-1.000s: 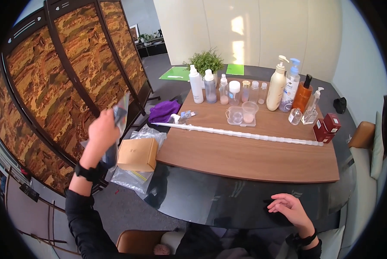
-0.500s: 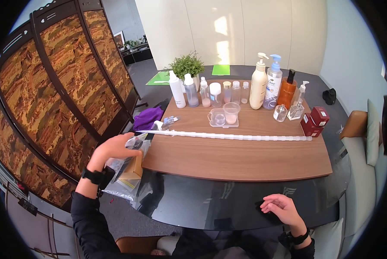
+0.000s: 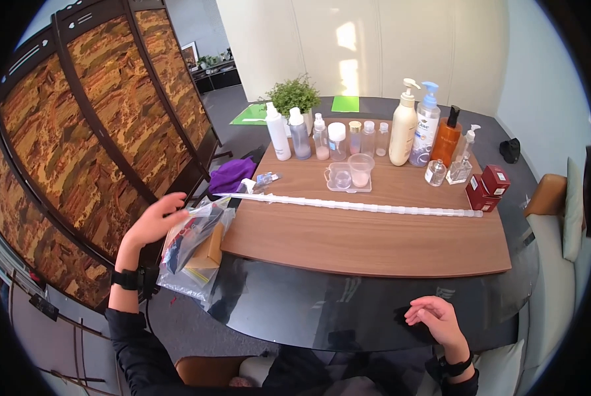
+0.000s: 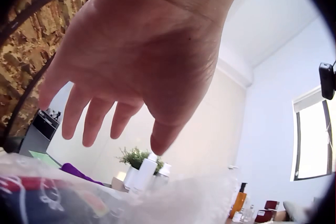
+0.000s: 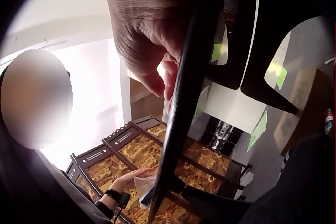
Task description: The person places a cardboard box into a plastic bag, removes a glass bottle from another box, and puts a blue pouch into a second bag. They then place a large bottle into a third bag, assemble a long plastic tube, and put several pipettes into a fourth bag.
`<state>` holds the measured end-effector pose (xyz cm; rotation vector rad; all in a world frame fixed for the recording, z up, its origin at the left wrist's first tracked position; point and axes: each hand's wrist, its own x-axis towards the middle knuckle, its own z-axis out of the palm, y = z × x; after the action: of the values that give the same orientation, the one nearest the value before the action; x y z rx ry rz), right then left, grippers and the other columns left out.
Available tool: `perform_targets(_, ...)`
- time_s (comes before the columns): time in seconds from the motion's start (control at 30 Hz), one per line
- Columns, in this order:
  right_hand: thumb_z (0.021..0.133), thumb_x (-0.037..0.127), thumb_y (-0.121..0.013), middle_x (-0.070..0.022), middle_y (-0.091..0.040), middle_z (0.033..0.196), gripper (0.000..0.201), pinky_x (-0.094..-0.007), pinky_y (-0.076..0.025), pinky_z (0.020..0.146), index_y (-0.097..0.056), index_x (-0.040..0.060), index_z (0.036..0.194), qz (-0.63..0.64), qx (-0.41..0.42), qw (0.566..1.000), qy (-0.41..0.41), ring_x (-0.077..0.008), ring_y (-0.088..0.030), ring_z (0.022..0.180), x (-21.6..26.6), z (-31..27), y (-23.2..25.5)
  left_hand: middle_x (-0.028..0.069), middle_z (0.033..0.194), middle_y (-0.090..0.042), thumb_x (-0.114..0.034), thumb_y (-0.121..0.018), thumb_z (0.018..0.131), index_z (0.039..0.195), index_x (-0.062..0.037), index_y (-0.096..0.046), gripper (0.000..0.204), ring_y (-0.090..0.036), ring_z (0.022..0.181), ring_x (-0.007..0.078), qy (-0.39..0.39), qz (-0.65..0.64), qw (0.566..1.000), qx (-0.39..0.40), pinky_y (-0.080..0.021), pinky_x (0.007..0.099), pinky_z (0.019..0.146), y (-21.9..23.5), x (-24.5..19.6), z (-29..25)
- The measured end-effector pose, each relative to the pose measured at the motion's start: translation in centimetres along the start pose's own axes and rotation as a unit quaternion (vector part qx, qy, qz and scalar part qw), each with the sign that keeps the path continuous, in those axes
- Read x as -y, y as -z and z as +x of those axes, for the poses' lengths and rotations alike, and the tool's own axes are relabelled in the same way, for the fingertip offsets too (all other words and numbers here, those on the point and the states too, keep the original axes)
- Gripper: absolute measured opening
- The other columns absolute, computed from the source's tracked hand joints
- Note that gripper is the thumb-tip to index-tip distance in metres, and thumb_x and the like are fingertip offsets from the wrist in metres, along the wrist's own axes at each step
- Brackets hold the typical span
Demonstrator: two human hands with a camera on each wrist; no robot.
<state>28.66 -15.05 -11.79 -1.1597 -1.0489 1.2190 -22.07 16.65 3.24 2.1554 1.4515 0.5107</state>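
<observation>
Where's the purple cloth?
In the head view, the purple cloth lies just left of the brown board, beyond the left hand, near one end of the white strip.

This looks like a sitting area, whether in a home or an office lounge cannot be told. A patterned folding screen (image 3: 104, 112) fills the upper left of the frame; a pale sofa (image 3: 547, 284) with a cushion (image 3: 573, 218) lines the right edge. Between them stands a glossy dark table (image 3: 322, 313). Behind, at upper left, are a framed picture (image 3: 190, 54) and a low black cabinet (image 3: 217, 80) bearing plants (image 3: 209, 62).
</observation>
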Motion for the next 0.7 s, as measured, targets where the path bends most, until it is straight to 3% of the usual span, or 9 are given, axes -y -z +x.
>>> perform_targets(0.03,0.095,0.002,-0.056,-0.0156,-0.068,0.097,0.022,-0.0330,-0.057,0.081,-0.060,-0.0034,0.115,0.003,-0.004,1.000,-0.001,-0.0204,-0.067,0.089,-0.1,-0.1,0.0,0.0174,0.124,-0.059,-0.032,-0.064,0.092,0.136,-0.0019,-0.047,0.056,-0.057,0.115,0.0252,0.002,-0.047,0.998,-0.044,-0.045,0.0350,0.098,0.3,1.1,-0.3)
perform_targets(0.1,0.095,0.002,-0.056,-0.0155,-0.068,0.097,0.021,-0.0327,-0.056,0.081,-0.060,-0.0035,0.115,0.010,-0.009,1.000,-0.001,-0.0203,-0.067,0.089,-0.2,0.0,0.0,0.0150,0.116,-0.062,-0.027,-0.062,0.093,0.132,-0.0005,-0.050,0.049,-0.061,0.105,0.0223,0.034,0.003,0.991,-0.131,-0.048,0.0331,0.090,0.8,4.6,-1.0)
perform_targets(0.17,0.095,0.004,-0.056,-0.0154,-0.068,0.098,0.022,-0.0318,-0.056,0.082,-0.060,-0.0030,0.116,-0.019,0.022,0.998,-0.048,-0.0199,-0.067,0.089,0.8,0.5,-0.2,0.0144,0.116,-0.062,-0.029,-0.063,0.093,0.133,-0.0004,-0.050,0.051,-0.062,0.103,0.0227,0.121,0.017,0.986,-0.110,-0.049,0.0326,0.085,1.4,10.4,-2.1)
perform_targets(0.23,0.097,0.006,-0.055,-0.0152,-0.068,0.100,0.024,-0.0312,-0.055,0.082,-0.059,-0.0022,0.118,-0.037,0.068,0.990,-0.119,-0.0195,-0.067,0.090,2.4,1.6,-0.9,0.0142,0.119,-0.061,-0.053,-0.056,0.091,0.138,-0.0062,-0.047,0.066,-0.062,0.102,0.0225,0.310,-0.011,0.950,-0.039,-0.049,0.0366,0.086,1.0,6.2,-4.3)
perform_targets(0.33,0.099,0.014,-0.054,-0.0145,-0.068,0.104,0.029,-0.0315,-0.054,0.084,-0.056,-0.0001,0.124,-0.038,0.165,0.957,-0.234,-0.0193,-0.067,0.093,5.2,5.5,-3.1,0.0122,0.118,-0.061,-0.056,-0.053,0.092,0.138,-0.0099,-0.047,0.066,-0.063,0.099,0.0205,0.305,-0.142,0.941,-0.040,-0.051,0.0386,0.086,-0.5,9.4,-4.3)
perform_targets(0.47,0.100,0.024,-0.054,-0.0142,-0.065,0.115,0.042,-0.0324,-0.053,0.087,-0.045,0.0039,0.136,-0.053,0.289,0.926,-0.235,-0.0208,-0.065,0.101,8.1,12.2,-10.3,0.0066,0.112,-0.062,-0.042,-0.056,0.095,0.135,-0.0041,-0.048,0.056,-0.062,0.096,0.0144,0.239,-0.222,0.945,0.007,-0.053,0.0339,0.081,-1.4,9.5,-2.7)
perform_targets(0.57,0.100,0.033,-0.053,-0.0160,-0.058,0.125,0.048,-0.0362,-0.051,0.092,-0.042,0.0051,0.137,0.025,0.310,0.920,-0.240,-0.0247,-0.062,0.110,8.3,17.6,-17.1,0.0065,0.111,-0.062,-0.040,-0.056,0.095,0.133,-0.0010,-0.048,0.055,-0.062,0.095,0.0142,0.236,-0.240,0.941,0.046,-0.054,0.0337,0.081,-1.7,12.2,-2.0)
perform_targets(0.67,0.096,0.042,-0.057,-0.0180,-0.056,0.124,0.056,-0.0385,-0.051,0.092,-0.044,0.0046,0.135,0.060,0.270,0.929,-0.245,-0.0260,-0.059,0.114,7.7,21.8,-23.8,0.0055,0.113,-0.060,-0.042,-0.052,0.097,0.132,-0.0046,-0.050,0.052,-0.062,0.096,0.0163,0.275,-0.234,0.932,0.008,-0.052,0.0368,0.086,-1.9,11.6,-2.8)
perform_targets(0.7,0.094,0.043,-0.059,-0.0176,-0.056,0.124,0.057,-0.0391,-0.050,0.093,-0.045,0.0043,0.134,-0.029,0.252,0.957,-0.139,-0.0272,-0.058,0.114,7.1,22.9,-25.6,0.0050,0.114,-0.060,-0.043,-0.051,0.097,0.132,-0.0054,-0.050,0.051,-0.062,0.096,0.0166,0.285,-0.234,0.929,-0.007,-0.051,0.0372,0.087,-1.8,12.0,-3.1)
